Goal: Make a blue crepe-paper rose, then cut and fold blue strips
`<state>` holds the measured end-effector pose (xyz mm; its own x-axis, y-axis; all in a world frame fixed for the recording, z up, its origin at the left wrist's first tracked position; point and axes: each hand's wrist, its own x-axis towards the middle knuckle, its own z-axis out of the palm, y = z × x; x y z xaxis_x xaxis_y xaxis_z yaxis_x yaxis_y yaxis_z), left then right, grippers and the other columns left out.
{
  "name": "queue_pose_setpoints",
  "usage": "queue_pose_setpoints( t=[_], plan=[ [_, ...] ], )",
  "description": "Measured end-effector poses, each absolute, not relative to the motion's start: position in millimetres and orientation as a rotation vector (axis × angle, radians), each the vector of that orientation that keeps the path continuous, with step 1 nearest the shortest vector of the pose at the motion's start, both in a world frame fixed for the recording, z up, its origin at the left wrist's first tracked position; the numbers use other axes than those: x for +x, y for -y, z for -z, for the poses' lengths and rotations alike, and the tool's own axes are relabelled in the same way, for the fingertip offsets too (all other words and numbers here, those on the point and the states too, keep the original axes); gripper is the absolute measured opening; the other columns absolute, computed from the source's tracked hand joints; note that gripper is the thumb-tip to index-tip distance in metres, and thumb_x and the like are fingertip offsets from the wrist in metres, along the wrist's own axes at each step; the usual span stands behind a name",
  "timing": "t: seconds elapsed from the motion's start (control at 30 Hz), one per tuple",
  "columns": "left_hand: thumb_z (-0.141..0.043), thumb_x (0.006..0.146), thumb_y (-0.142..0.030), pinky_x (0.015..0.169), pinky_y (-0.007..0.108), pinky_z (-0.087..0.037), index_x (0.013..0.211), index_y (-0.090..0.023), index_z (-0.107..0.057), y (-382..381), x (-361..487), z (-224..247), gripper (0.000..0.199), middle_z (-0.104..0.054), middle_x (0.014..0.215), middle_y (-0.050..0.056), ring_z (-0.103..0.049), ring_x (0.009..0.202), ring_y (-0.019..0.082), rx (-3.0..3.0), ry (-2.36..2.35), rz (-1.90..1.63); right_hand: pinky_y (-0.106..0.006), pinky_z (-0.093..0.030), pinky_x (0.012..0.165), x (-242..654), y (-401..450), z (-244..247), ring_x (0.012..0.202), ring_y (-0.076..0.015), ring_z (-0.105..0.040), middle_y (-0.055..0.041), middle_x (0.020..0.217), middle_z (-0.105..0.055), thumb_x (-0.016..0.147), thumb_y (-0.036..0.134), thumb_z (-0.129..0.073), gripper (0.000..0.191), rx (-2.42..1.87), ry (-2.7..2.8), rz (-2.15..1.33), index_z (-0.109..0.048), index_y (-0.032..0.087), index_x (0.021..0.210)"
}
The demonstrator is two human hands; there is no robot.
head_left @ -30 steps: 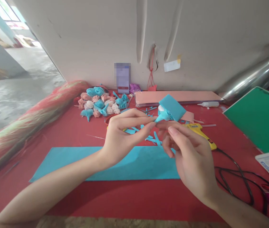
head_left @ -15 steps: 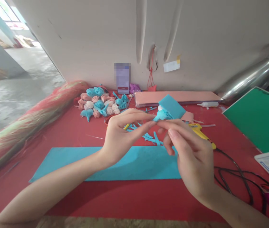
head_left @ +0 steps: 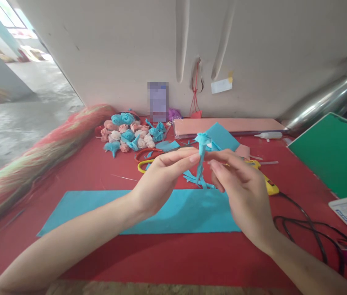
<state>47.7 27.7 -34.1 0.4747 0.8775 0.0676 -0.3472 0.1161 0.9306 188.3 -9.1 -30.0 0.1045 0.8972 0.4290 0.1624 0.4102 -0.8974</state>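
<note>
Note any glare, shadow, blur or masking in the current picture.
Head view: daylight washes out the upper-left window; head view: bright streaks run along the metal tube; head view: a soft shadow crosses the blue sheet; head view: pixelation masks the upright screen; head view: finer folds of the blue paper flower look soft.

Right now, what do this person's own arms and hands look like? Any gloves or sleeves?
The slender human left hand and matching right hand are ungloved, with no rings visible. The slim left forearm and right forearm show no sleeve, watch, bracelet or clear marking within the picture.
</note>
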Motion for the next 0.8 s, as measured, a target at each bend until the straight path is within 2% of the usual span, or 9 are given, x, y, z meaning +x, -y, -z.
queue_pose_setpoints(
  t=[0.17, 0.3, 0.43, 0.57, 0.67, 0.8],
  plan=[
    [-0.065, 0.084, -0.034, 0.082, 0.019, -0.040, 0.071, -0.020, -0.068, -23.2, 47.2, 33.7, 0.019, -0.058, 0.083, -0.002, -0.050, 0.086, 0.011, 1.110, -0.540, -0.937, -0.017, -0.031, 0.044, 187.7, 9.2, 34.4, 0.050, -0.0041, -0.036, 0.0061, 0.060, -0.042, 0.085, 0.019, -0.055, 0.019, -0.955, 1.420, -0.943, -0.072, 0.025, 0.084],
    [-0.064, 0.085, -0.033, 0.080, 0.018, -0.041, 0.073, -0.021, -0.070, -21.7, 46.5, 33.4, 0.018, -0.058, 0.083, -0.002, -0.051, 0.086, 0.011, 1.106, -0.521, -0.926, -0.017, -0.032, 0.047, 189.5, 11.4, 37.7, 0.055, -0.0050, -0.037, 0.0048, 0.067, -0.046, 0.088, 0.020, -0.054, 0.023, -0.887, 1.388, -1.028, -0.073, 0.032, 0.089],
    [-0.063, 0.086, -0.031, 0.081, 0.018, -0.042, 0.075, -0.022, -0.071, -21.7, 47.8, 32.1, 0.017, -0.059, 0.086, -0.002, -0.053, 0.089, 0.011, 1.105, -0.487, -0.925, -0.017, -0.033, 0.048, 189.8, 11.4, 38.3, 0.056, -0.0054, -0.037, 0.0045, 0.069, -0.048, 0.088, 0.022, -0.055, 0.021, -0.847, 1.350, -1.101, -0.074, 0.034, 0.089],
    [-0.061, 0.087, -0.029, 0.078, 0.019, -0.045, 0.071, -0.022, -0.072, -21.1, 48.8, 31.8, 0.020, -0.056, 0.086, -0.002, -0.054, 0.082, 0.010, 1.115, -0.476, -0.943, -0.017, -0.030, 0.045, 187.9, 10.6, 38.1, 0.052, -0.0041, -0.035, 0.0059, 0.065, -0.048, 0.086, 0.021, -0.059, 0.017, -0.857, 1.312, -1.089, -0.073, 0.030, 0.080],
    [-0.061, 0.087, -0.028, 0.078, 0.018, -0.044, 0.069, -0.020, -0.071, -20.9, 48.2, 33.1, 0.022, -0.056, 0.088, -0.002, -0.051, 0.085, 0.010, 1.169, -0.537, -0.998, -0.017, -0.030, 0.044, 186.7, 11.1, 37.6, 0.051, -0.0038, -0.035, 0.0063, 0.061, -0.048, 0.084, 0.023, -0.062, 0.015, -0.913, 1.301, -1.043, -0.069, 0.024, 0.070],
    [-0.058, 0.089, -0.031, 0.079, 0.018, -0.043, 0.066, -0.020, -0.070, -21.5, 48.2, 35.6, 0.028, -0.058, 0.085, -0.001, -0.050, 0.086, 0.011, 1.216, -0.573, -1.012, -0.017, -0.030, 0.043, 186.2, 13.2, 36.6, 0.050, -0.0035, -0.037, 0.0064, 0.062, -0.052, 0.082, 0.023, -0.064, 0.015, -0.956, 1.297, -0.999, -0.065, 0.022, 0.067]
  ],
)
